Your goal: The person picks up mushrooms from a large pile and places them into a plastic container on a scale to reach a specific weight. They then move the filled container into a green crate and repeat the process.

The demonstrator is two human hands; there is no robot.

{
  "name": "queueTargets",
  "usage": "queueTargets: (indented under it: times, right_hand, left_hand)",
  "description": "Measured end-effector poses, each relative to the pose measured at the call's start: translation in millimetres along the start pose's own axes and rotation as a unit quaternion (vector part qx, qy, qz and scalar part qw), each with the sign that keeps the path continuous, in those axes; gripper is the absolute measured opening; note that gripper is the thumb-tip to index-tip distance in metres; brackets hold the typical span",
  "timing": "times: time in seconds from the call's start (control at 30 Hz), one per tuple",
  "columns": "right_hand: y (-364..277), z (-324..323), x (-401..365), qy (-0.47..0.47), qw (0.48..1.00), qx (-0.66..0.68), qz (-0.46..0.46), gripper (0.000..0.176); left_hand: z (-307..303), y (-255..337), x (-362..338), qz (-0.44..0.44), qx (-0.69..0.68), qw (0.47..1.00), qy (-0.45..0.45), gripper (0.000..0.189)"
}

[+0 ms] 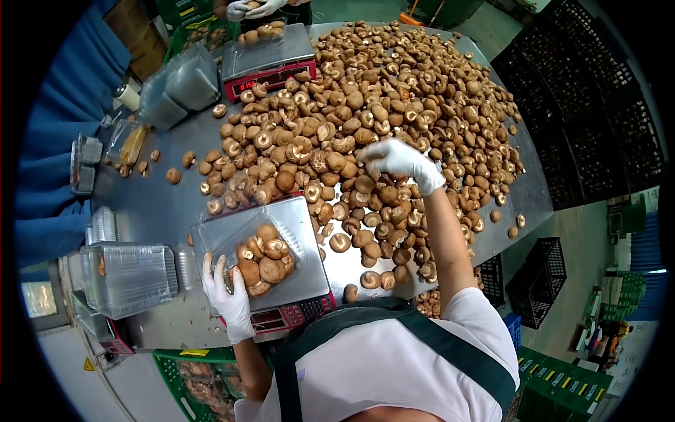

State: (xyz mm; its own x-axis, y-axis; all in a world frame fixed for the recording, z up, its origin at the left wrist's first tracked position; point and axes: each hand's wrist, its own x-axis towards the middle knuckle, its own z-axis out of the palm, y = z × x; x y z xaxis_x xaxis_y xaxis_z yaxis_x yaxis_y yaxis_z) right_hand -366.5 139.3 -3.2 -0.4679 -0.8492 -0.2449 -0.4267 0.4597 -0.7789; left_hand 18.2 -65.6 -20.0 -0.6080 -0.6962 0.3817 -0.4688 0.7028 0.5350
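Note:
My left hand (228,302), in a white glove, rests at the near left edge of a clear plastic tray (285,235). Its fingers are spread, close beside the brown mushrooms (264,260) in the tray. Under the tray is the metal plate of a red scale (309,271); its keypad and display face me. My right hand (401,163), also gloved, is over the large heap of shiitake mushrooms (415,91). Motion smears its fingers, which point left, and I cannot see whether a mushroom is in them.
Stacked clear trays (130,278) stand left of the scale, with more stacks (179,88) farther back. Across the table, a person's gloved hands (256,8) are above a second red scale (271,74). Black crates (580,98) rise at right; a green crate (172,383) sits below the near edge.

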Motion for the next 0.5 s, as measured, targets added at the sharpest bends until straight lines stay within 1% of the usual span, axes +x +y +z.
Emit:
queueTargets:
  times: [0.07, 0.1, 0.13, 0.17, 0.2, 0.27, 0.3, 0.33, 0.4, 0.47, 0.5]
  right_hand:
    - [20, -15, 27, 0.152, 0.985, -0.013, 0.084, 0.036]
    - [28, -20, 42, 0.202, 0.966, -0.102, 0.124, 0.042]
    - [36, -22, 56, 0.248, 0.936, -0.190, 0.162, 0.048]
    - [52, -22, 67, 0.233, 0.945, -0.177, 0.149, 0.065]
    - [87, -7, 85, 0.262, 0.942, -0.197, 0.077, 0.076]
    - [68, 23, 80, 0.262, 0.923, -0.260, 0.107, 0.086]
    - [64, 30, 75, 0.255, 0.930, -0.247, 0.096, 0.086]
    - [57, 34, 67, 0.221, 0.929, -0.286, 0.081, 0.083]
    - [39, 46, 43, 0.152, 0.935, -0.309, 0.084, 0.077]
    - [47, 68, 27, 0.123, 0.948, -0.291, 0.025, 0.073]
    - [50, 76, 19, 0.123, 0.947, -0.297, -0.018, 0.072]
  left_hand:
    - [1, 0, 2, -0.001, 0.003, 1.000, -0.001, 0.031]
    - [1, 0, 2, -0.002, 0.005, 1.000, -0.001, 0.031]
    - [2, -1, 2, -0.002, 0.006, 1.000, -0.001, 0.031]
    - [2, -1, 1, -0.003, 0.006, 1.000, -0.001, 0.032]
    - [3, 0, 1, -0.004, 0.008, 1.000, 0.000, 0.032]
    - [3, 4, 2, -0.017, -0.001, 1.000, -0.009, 0.032]
    - [3, 5, 2, -0.016, -0.001, 1.000, -0.009, 0.032]
    - [4, 5, 2, -0.018, 0.005, 1.000, -0.009, 0.032]
    - [6, 3, 0, -0.017, 0.007, 1.000, -0.013, 0.032]
    - [9, -1, 1, -0.012, 0.003, 1.000, -0.008, 0.032]
    - [9, -1, 0, -0.013, 0.007, 1.000, -0.013, 0.032]
